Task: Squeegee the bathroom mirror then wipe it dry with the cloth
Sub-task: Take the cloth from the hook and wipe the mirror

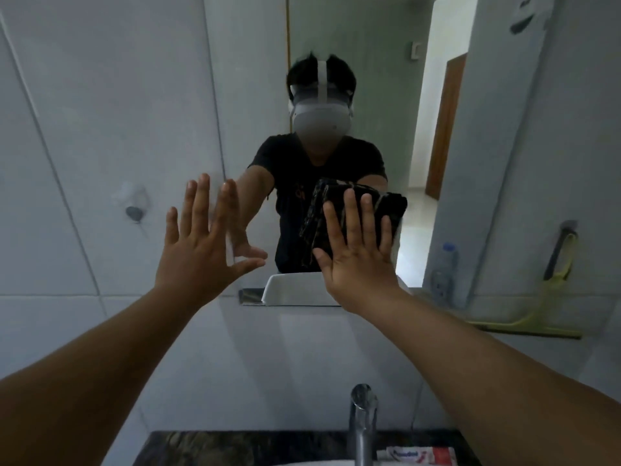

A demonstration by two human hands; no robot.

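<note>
Forearms reach up over the tap (362, 422), below and between them. The left hand (198, 243) is spread wide and empty, flat at the mirror (336, 35) edge. The right hand (356, 253) presses the folded dark cloth (386, 201) flat against the glass. The squeegee (551, 297) hangs well right of it, so drying seems under way. Next, the cloth likely needs sweeping across the unwiped glass above.
</note>
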